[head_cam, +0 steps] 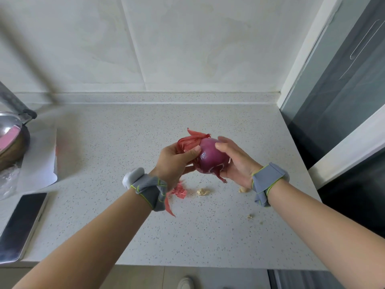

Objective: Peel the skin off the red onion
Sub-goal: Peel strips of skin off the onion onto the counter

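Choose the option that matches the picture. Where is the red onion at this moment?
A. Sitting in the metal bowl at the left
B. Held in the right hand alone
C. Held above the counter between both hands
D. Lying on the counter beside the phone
C: the red onion is off the counter, with the left hand gripping its loosened skin side and the right hand cupping the other side.

The left hand (175, 161) covers the red onion's (212, 157) left flank, so its grip on the loose skin (190, 140) there cannot be read. The right hand (235, 161) hides the onion's far side. At the left edge, a metal pot (10, 138) and a phone (20, 224) are cut off. A blurred bar (27, 49) crosses the upper left.
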A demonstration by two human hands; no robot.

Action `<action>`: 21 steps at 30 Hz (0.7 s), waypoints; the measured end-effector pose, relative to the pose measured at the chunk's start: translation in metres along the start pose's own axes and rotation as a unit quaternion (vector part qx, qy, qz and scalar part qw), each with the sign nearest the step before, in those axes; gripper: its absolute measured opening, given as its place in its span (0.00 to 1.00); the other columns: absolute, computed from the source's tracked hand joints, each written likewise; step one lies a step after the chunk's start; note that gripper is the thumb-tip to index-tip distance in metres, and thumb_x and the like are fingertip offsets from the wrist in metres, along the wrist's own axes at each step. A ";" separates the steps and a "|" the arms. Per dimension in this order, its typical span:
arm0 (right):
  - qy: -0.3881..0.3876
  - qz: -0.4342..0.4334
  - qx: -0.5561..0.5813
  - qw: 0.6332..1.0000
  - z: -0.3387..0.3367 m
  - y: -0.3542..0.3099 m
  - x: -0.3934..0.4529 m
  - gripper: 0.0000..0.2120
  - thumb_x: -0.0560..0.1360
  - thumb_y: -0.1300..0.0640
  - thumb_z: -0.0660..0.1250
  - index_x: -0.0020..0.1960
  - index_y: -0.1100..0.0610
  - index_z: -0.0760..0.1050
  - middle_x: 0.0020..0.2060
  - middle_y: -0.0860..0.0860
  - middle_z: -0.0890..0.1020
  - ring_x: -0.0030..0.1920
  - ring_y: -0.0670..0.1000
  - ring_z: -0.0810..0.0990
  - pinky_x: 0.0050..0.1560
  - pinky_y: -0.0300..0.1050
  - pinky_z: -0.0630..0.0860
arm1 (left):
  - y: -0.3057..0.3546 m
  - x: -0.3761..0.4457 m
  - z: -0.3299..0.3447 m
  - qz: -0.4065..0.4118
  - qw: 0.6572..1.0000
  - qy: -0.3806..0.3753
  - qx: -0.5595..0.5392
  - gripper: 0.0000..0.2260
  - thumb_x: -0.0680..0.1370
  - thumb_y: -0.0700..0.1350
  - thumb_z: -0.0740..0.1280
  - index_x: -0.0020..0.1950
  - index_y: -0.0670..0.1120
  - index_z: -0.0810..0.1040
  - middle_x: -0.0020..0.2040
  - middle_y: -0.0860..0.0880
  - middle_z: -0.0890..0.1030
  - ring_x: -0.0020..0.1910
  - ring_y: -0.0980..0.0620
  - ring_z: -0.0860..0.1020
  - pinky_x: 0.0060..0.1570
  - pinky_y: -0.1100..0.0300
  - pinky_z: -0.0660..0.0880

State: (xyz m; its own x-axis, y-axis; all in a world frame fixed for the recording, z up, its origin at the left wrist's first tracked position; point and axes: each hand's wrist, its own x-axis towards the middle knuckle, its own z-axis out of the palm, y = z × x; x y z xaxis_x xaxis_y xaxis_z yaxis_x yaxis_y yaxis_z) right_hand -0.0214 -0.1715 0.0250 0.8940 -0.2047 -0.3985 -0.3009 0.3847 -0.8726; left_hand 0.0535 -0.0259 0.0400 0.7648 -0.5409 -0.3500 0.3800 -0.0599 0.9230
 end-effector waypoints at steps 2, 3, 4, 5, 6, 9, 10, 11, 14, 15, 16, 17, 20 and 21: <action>0.013 -0.034 -0.149 0.988 0.003 -0.002 -0.001 0.25 0.71 0.51 0.69 0.65 0.44 0.64 0.52 0.46 0.73 0.53 0.51 0.78 0.46 0.42 0.78 | -0.001 0.001 0.000 0.019 0.997 0.007 0.073 0.13 0.72 0.40 0.69 0.56 0.39 0.76 0.51 0.37 0.81 0.49 0.39 0.81 0.50 0.45 0.79; 0.014 -0.068 -0.228 0.971 0.005 -0.002 -0.001 0.27 0.69 0.51 0.73 0.64 0.44 0.65 0.51 0.44 0.74 0.52 0.49 0.78 0.45 0.37 0.77 | -0.002 0.000 0.001 0.028 0.994 0.007 0.102 0.14 0.72 0.40 0.69 0.57 0.38 0.75 0.52 0.35 0.80 0.49 0.38 0.81 0.50 0.44 0.79; 0.014 -0.101 -0.290 0.951 0.006 -0.001 -0.001 0.28 0.66 0.52 0.75 0.62 0.44 0.67 0.50 0.44 0.75 0.50 0.46 0.78 0.43 0.32 0.76 | -0.004 -0.001 0.002 0.037 0.991 0.007 0.125 0.15 0.72 0.39 0.69 0.57 0.37 0.75 0.53 0.34 0.80 0.50 0.36 0.80 0.50 0.42 0.79; 0.016 -0.123 -0.334 0.934 0.006 0.001 -0.001 0.29 0.64 0.52 0.77 0.62 0.44 0.69 0.50 0.44 0.76 0.49 0.44 0.77 0.43 0.29 0.74 | -0.005 -0.002 0.002 0.046 0.989 0.008 0.142 0.14 0.73 0.39 0.69 0.57 0.37 0.74 0.53 0.34 0.79 0.50 0.36 0.80 0.50 0.41 0.78; 0.018 -0.132 -0.360 0.923 0.006 0.002 -0.001 0.30 0.63 0.51 0.77 0.62 0.46 0.70 0.51 0.44 0.76 0.48 0.44 0.77 0.44 0.29 0.74 | -0.005 -0.003 0.002 0.050 0.987 0.008 0.154 0.14 0.73 0.38 0.69 0.57 0.37 0.74 0.52 0.34 0.79 0.50 0.36 0.80 0.49 0.41 0.79; 0.016 -0.130 -0.383 0.915 0.004 0.005 -0.003 0.31 0.64 0.50 0.77 0.65 0.48 0.71 0.50 0.44 0.76 0.49 0.45 0.76 0.45 0.29 0.73 | -0.007 -0.004 -0.002 0.042 0.989 -0.009 0.144 0.11 0.74 0.36 0.67 0.55 0.38 0.74 0.47 0.39 0.79 0.45 0.40 0.80 0.44 0.49 0.81; 0.012 -0.126 -0.381 0.916 0.003 0.005 -0.004 0.31 0.64 0.51 0.77 0.65 0.48 0.71 0.50 0.44 0.76 0.49 0.45 0.76 0.45 0.29 0.73 | -0.007 -0.005 -0.004 0.034 0.990 -0.010 0.137 0.09 0.74 0.36 0.67 0.53 0.38 0.73 0.45 0.41 0.79 0.43 0.42 0.80 0.41 0.51 0.81; 0.008 -0.124 -0.375 0.919 0.002 0.006 -0.004 0.31 0.64 0.52 0.77 0.65 0.48 0.71 0.50 0.43 0.76 0.50 0.45 0.76 0.46 0.30 0.73 | -0.008 -0.005 -0.006 0.026 0.992 -0.003 0.127 0.09 0.74 0.34 0.66 0.52 0.38 0.73 0.43 0.41 0.78 0.41 0.43 0.80 0.38 0.52 0.82; -0.001 -0.117 -0.357 0.927 -0.001 0.008 -0.004 0.31 0.64 0.54 0.77 0.65 0.48 0.71 0.55 0.45 0.76 0.55 0.47 0.76 0.53 0.36 0.73 | -0.012 -0.002 -0.013 0.010 0.995 0.037 0.090 0.09 0.72 0.30 0.66 0.51 0.35 0.73 0.41 0.39 0.77 0.36 0.43 0.80 0.30 0.53 0.82; -0.001 -0.113 -0.356 0.928 -0.003 0.010 -0.003 0.32 0.64 0.54 0.77 0.66 0.48 0.71 0.58 0.46 0.76 0.57 0.48 0.76 0.55 0.38 0.73 | -0.013 0.000 -0.014 0.014 0.995 0.042 0.092 0.09 0.72 0.30 0.66 0.50 0.35 0.73 0.41 0.39 0.76 0.36 0.42 0.79 0.31 0.52 0.82; -0.002 -0.113 -0.352 0.929 -0.003 0.011 -0.003 0.33 0.64 0.54 0.77 0.66 0.48 0.71 0.59 0.47 0.76 0.58 0.49 0.76 0.56 0.39 0.73 | -0.014 0.001 -0.016 0.019 0.994 0.045 0.095 0.07 0.72 0.29 0.66 0.48 0.36 0.72 0.40 0.39 0.76 0.36 0.42 0.79 0.32 0.51 0.82; -0.006 -0.115 -0.345 0.931 -0.004 0.011 -0.002 0.33 0.64 0.55 0.77 0.66 0.48 0.71 0.60 0.48 0.76 0.58 0.50 0.76 0.56 0.38 0.73 | -0.015 0.002 -0.018 0.023 0.994 0.046 0.096 0.07 0.72 0.29 0.66 0.45 0.38 0.72 0.40 0.39 0.75 0.36 0.42 0.78 0.32 0.50 0.82; -0.025 -0.122 -0.313 0.942 -0.003 0.009 -0.006 0.30 0.65 0.59 0.76 0.63 0.45 0.71 0.56 0.45 0.76 0.56 0.45 0.76 0.48 0.29 0.74 | -0.016 0.003 -0.021 0.018 0.996 0.045 0.069 0.08 0.73 0.29 0.64 0.44 0.40 0.70 0.39 0.40 0.75 0.35 0.42 0.77 0.31 0.52 0.81; -0.033 -0.125 -0.302 0.945 -0.003 0.008 -0.008 0.28 0.66 0.61 0.75 0.62 0.44 0.71 0.54 0.42 0.77 0.55 0.42 0.77 0.45 0.27 0.74 | -0.015 0.003 -0.022 0.011 0.998 0.044 0.053 0.07 0.73 0.29 0.64 0.46 0.40 0.70 0.39 0.40 0.75 0.35 0.43 0.77 0.30 0.53 0.81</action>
State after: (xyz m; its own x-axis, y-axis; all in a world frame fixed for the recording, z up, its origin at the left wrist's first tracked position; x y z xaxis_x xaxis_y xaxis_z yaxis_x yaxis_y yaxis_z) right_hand -0.0321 -0.1698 0.0199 0.9751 -0.1561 -0.1574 -0.1938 -0.2556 -0.9472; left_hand 0.0614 -0.0085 0.0213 0.8165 -0.4676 -0.3387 0.3103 -0.1393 0.9404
